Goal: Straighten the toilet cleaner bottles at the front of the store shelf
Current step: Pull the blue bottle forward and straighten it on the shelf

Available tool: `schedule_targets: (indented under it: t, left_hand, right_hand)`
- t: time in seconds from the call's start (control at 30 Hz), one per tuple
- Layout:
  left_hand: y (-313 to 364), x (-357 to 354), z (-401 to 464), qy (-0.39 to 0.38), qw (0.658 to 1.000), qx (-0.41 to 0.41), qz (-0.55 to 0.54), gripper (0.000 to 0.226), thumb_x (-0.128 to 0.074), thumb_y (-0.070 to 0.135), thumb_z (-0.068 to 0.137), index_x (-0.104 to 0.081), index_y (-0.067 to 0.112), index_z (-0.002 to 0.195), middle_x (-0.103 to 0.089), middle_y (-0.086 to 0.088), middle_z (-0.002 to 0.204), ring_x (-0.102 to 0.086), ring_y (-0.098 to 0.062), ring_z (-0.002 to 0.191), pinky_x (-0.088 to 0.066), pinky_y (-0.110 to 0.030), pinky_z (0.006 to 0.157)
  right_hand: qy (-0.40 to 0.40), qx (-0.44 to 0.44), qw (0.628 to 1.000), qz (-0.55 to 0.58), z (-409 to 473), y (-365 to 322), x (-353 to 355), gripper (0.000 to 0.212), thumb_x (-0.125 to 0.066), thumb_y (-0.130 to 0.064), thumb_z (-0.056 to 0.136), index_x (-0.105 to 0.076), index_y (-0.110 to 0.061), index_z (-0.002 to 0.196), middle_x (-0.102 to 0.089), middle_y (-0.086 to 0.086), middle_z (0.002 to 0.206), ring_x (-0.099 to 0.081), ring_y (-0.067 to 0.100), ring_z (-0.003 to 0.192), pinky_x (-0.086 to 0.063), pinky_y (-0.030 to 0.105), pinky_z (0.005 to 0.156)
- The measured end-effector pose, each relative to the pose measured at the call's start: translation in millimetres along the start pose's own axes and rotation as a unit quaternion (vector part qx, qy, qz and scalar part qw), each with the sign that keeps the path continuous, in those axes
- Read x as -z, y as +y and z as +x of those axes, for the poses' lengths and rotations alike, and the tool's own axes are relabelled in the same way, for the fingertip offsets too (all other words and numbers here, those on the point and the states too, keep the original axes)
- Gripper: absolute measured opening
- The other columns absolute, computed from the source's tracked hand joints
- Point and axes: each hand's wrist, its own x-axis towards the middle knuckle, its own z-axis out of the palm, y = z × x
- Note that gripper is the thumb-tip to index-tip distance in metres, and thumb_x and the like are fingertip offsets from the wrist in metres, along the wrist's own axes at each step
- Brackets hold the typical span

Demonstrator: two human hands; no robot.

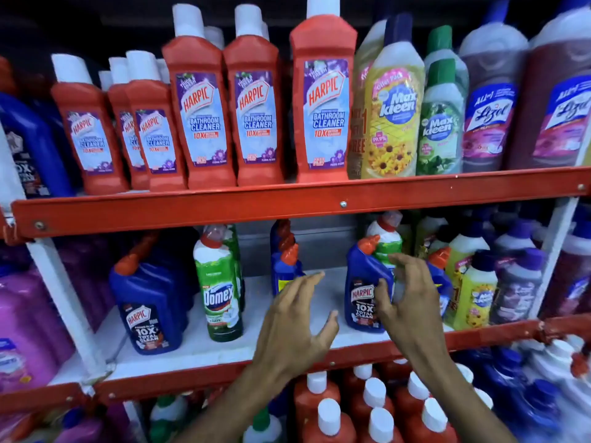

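On the middle shelf, a blue Harpic toilet cleaner bottle with an orange cap stands at the front right. My right hand hovers at its right side, fingers curled and spread like a claw, thumb against the bottle's edge. A green-and-white Domex bottle stands just behind it. My left hand is open over the bare shelf gap left of that bottle, holding nothing. Further left stand a green Domex bottle and another blue Harpic bottle. More blue Harpic bottles stand deeper in the gap.
Red Harpic bathroom cleaner bottles line the upper shelf, with Max Kleen and Lizol bottles to the right. Yellow and purple bottles crowd the middle shelf's right end. A red shelf rail runs overhead; white-capped red bottles stand below.
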Motion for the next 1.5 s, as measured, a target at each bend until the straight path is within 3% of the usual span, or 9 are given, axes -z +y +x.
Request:
schedule_targets:
  t: [0.2,0.37,0.47,0.63,0.8,0.97,1.07,1.33,1.5]
  left_hand:
    - [6.0,-67.8,23.5,-0.081,0.961,0.189,-0.183,0.057,-0.073,0.026,0.084,-0.052,0.016,0.135,-0.065,0.0,0.132,-0.063,-0.013,0.11,-0.055,-0.035,0.098]
    - [-0.7,-107.1,40.1,-0.097,0.945,0.225,-0.218,0.051,-0.07,0.009,0.085,-0.055,0.016,0.133,-0.071,-0.006,0.126,-0.068,-0.02,0.112,-0.058,-0.041,0.098]
    - [-4.5,-117.7,43.4,-0.101,0.938,0.242,-0.227,0.05,-0.069,0.005,0.088,-0.055,0.013,0.135,-0.071,-0.009,0.126,-0.068,-0.015,0.105,-0.058,-0.026,0.092]
    - [-0.3,-115.1,31.9,-0.028,0.941,0.237,-0.241,0.044,-0.072,-0.002,0.083,-0.064,0.013,0.124,-0.076,0.004,0.108,-0.07,0.004,0.087,-0.061,-0.03,0.09]
    - [-0.9,-81.5,4.9,0.051,0.938,0.203,-0.275,0.051,-0.073,-0.002,0.085,-0.063,0.029,0.125,-0.073,0.022,0.107,-0.07,0.011,0.096,-0.053,-0.007,0.082]
    - [-25.9,-18.4,-19.0,0.111,0.942,0.186,-0.257,0.05,-0.076,0.005,0.084,-0.066,0.031,0.126,-0.076,0.028,0.107,-0.074,-0.002,0.095,-0.059,-0.021,0.086]
    - [-47.0,19.4,-35.2,0.151,0.939,0.191,-0.242,0.051,-0.078,0.008,0.084,-0.065,0.029,0.129,-0.077,0.018,0.115,-0.074,-0.01,0.103,-0.061,-0.038,0.092]
    - [-115.7,109.5,-82.2,0.215,0.935,0.213,-0.187,0.063,-0.076,-0.001,0.082,-0.057,0.042,0.124,-0.076,0.013,0.119,-0.072,-0.01,0.111,-0.056,-0.032,0.098]
    - [-163.9,140.4,-105.5,0.221,0.934,0.236,-0.155,0.063,-0.075,0.0,0.084,-0.054,0.043,0.125,-0.077,0.008,0.113,-0.075,-0.01,0.101,-0.06,-0.043,0.091]
  right_hand:
    - [-0.117,-0.13,0.985,-0.011,-12.7,43.5,-27.8,0.05,-0.065,-0.012,0.083,-0.048,-0.004,0.129,-0.057,0.016,0.121,-0.053,0.03,0.114,-0.038,0.025,0.087]
    - [-0.141,-0.161,0.977,-0.008,-12.4,60.3,-39.4,0.037,-0.064,-0.009,0.083,-0.054,-0.002,0.119,-0.064,0.018,0.11,-0.062,0.036,0.103,-0.037,0.026,0.074]
    - [-0.127,-0.165,0.978,0.009,-12.2,64.6,-41.4,0.034,-0.065,-0.008,0.085,-0.057,-0.005,0.118,-0.067,0.013,0.109,-0.065,0.031,0.098,-0.036,0.022,0.071]
    - [-0.113,-0.163,0.978,0.07,-14.7,66.2,-34.3,0.034,-0.072,-0.011,0.084,-0.061,-0.019,0.116,-0.071,0.002,0.104,-0.071,0.017,0.091,-0.059,0.034,0.079]
    - [-0.09,-0.101,0.982,0.135,-25.2,33.0,-15.9,0.038,-0.074,-0.016,0.086,-0.061,-0.021,0.122,-0.068,-0.005,0.111,-0.068,-0.004,0.092,-0.051,0.006,0.075]
    - [-0.101,-0.053,0.975,0.192,-31.6,-23.6,-26.0,0.035,-0.074,-0.035,0.085,-0.061,-0.035,0.118,-0.07,-0.012,0.115,-0.07,0.009,0.101,-0.056,0.031,0.087]
    - [-0.106,-0.04,0.968,0.225,-39.1,-63.1,-46.4,0.033,-0.073,-0.04,0.082,-0.059,-0.044,0.11,-0.069,-0.02,0.111,-0.067,-0.002,0.098,-0.053,0.02,0.084]
    - [-0.164,-0.046,0.935,0.309,-75.4,-154.9,-128.9,0.037,-0.075,-0.033,0.083,-0.064,-0.029,0.119,-0.072,-0.009,0.113,-0.07,0.003,0.093,-0.057,0.024,0.079]
    - [-0.188,-0.046,0.933,0.303,-92.8,-197.6,-175.8,0.036,-0.078,-0.027,0.082,-0.067,-0.023,0.116,-0.072,-0.005,0.108,-0.068,-0.003,0.091,-0.048,0.005,0.076]
